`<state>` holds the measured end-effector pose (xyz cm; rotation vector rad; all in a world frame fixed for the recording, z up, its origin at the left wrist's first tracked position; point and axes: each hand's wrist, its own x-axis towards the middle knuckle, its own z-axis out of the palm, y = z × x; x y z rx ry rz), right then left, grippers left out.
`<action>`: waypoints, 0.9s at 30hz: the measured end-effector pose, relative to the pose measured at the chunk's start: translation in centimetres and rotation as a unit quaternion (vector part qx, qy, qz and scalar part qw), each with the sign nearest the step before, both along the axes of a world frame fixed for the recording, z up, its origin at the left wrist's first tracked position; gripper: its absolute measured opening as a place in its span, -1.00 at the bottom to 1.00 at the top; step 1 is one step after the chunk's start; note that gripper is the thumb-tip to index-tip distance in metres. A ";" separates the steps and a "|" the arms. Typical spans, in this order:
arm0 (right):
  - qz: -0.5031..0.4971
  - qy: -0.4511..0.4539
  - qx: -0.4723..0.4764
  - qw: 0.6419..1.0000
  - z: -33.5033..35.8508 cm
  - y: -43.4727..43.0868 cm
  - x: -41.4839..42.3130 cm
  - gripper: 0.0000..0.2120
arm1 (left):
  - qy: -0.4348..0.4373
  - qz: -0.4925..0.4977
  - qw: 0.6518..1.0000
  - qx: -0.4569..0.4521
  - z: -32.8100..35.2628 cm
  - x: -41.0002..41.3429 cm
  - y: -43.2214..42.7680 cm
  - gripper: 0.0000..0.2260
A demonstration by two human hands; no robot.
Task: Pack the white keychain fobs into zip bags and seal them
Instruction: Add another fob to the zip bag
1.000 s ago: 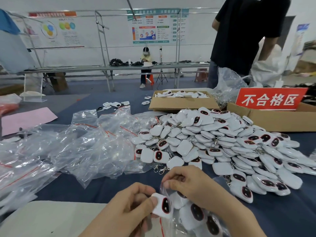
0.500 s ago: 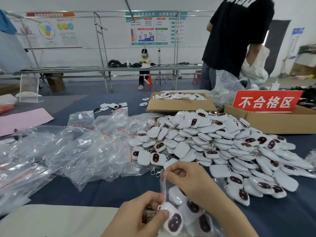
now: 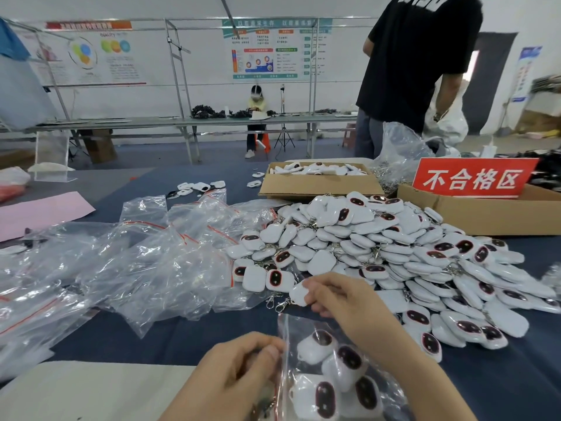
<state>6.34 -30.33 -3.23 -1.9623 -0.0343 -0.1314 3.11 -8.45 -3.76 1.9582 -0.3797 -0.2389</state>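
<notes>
head view | step: filling; left hand (image 3: 243, 375) pinches the mouth edge of the zip bag (image 3: 293, 328), which lies on the bench (image 3: 151, 338) with several fobs (image 3: 343, 378) inside | right hand (image 3: 343, 302) reaches forward, fingers curled on one white fob (image 3: 298, 294) at the pile's (image 3: 379, 244) near edge | next: probably lift it clear, drop it in, later press the zip

A red sign (image 3: 473, 177) propped on the right-hand cardboard box (image 3: 485, 218) read "不合格区" in white, the left wall poster (image 3: 91, 56) bore the word "QUALITY" above coloured circles, and the print on the green-headed middle poster (image 3: 273, 50) was too small to read.
</notes>
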 end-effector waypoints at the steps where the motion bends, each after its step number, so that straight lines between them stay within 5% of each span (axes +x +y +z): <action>1: -0.025 -0.020 0.009 0.999 0.1 -0.3 0.1 -0.90 | -0.020 0.011 1.000 0.003 0.0 0.1 0.1 -0.79; 4: -0.105 -0.072 -0.010 0.992 0.0 -1.1 0.2 -0.85 | -0.074 0.066 0.995 -0.009 -0.1 0.5 0.5 -0.73; 13: -0.149 -0.073 -0.331 0.929 -2.4 -1.5 0.8 -0.64 | -0.136 0.126 0.981 0.052 -1.9 3.0 0.2 -0.82; 20: -0.146 -0.075 -0.339 0.926 -2.5 -1.5 0.9 -0.69 | -0.209 0.102 0.957 0.176 -1.9 5.1 -1.7 -0.83; 27: -0.133 -0.081 -0.300 0.941 -2.1 -1.6 0.9 -0.92 | -0.219 0.100 0.955 0.170 -1.8 6.7 -2.6 -0.81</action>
